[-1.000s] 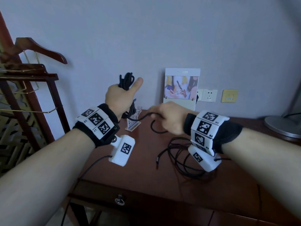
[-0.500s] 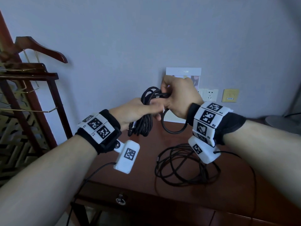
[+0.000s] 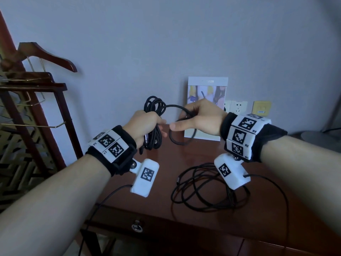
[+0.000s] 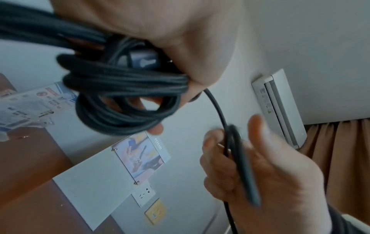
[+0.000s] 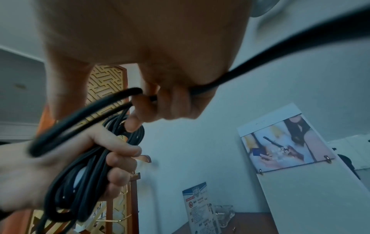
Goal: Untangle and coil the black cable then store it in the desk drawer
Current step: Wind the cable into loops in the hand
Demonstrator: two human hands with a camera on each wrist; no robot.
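My left hand (image 3: 147,122) grips a bundle of black cable coils (image 3: 154,108) upright above the desk's far left. In the left wrist view the coils (image 4: 124,88) sit in its curled fingers with a grey plug (image 4: 144,61) tucked in the palm. A strand arcs from the bundle to my right hand (image 3: 197,117), whose fingers curl round a fresh loop (image 3: 175,108); the right wrist view shows that grip on the strand (image 5: 124,96). The loose remainder of the cable (image 3: 203,187) lies in tangled loops on the brown desk (image 3: 184,159). The drawer with its metal knob (image 3: 137,226) is closed.
A white picture stand (image 3: 207,89) leans on the wall behind my hands, with wall sockets (image 3: 238,107) and a yellow plate (image 3: 262,110) beside it. A wooden rack with a hanger (image 3: 38,84) stands left. A sign holder (image 5: 200,210) and glass dish (image 5: 224,212) sit far left.
My right hand rose from the desk, laid a loop onto the bundle, then drew back right with a new loop. The left hand tilted and lowered slightly; the loose pile shifted.
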